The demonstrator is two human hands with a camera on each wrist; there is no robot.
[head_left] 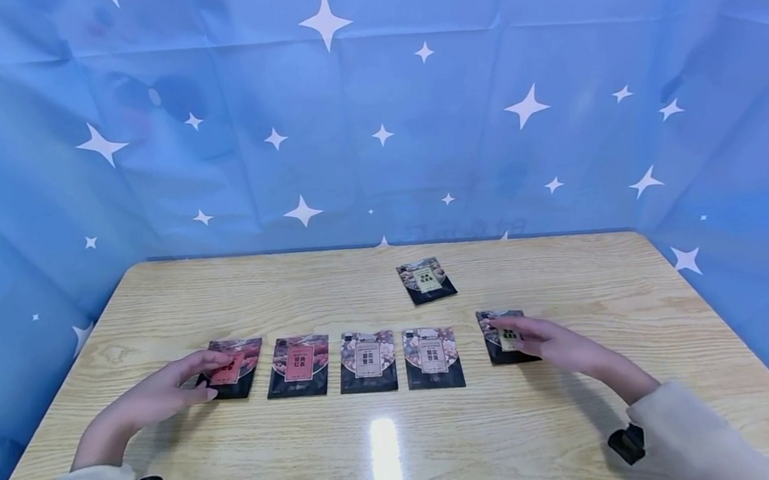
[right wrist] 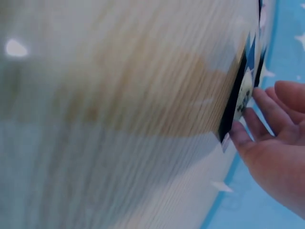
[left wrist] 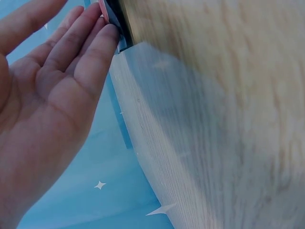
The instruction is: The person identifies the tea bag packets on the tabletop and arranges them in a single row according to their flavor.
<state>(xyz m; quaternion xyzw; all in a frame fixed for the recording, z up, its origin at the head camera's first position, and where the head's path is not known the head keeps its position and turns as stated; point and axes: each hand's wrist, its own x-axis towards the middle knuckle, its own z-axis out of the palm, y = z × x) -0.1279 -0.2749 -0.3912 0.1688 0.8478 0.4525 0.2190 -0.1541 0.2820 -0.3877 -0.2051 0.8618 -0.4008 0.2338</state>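
Five dark snack packets lie in a row on the wooden table [head_left: 405, 454]. My left hand [head_left: 211, 374] rests with straight fingers on the leftmost packet, which has a red label [head_left: 238, 368]. In the left wrist view, the left hand's fingertips [left wrist: 102, 36] touch that packet's edge [left wrist: 108, 10]. My right hand [head_left: 513, 334] lies flat on the rightmost packet, which has a pale green label [head_left: 494, 337]. The right wrist view shows the right hand's fingers [right wrist: 259, 121] against that packet [right wrist: 242, 98]. Neither hand curls round anything.
Between the hands lie a second red-label packet [head_left: 298, 366] and two beige-label packets [head_left: 367, 361] [head_left: 433, 356]. Another green-label packet [head_left: 426, 279] sits alone farther back. A blue star-patterned cloth [head_left: 373, 117] walls the table on three sides.
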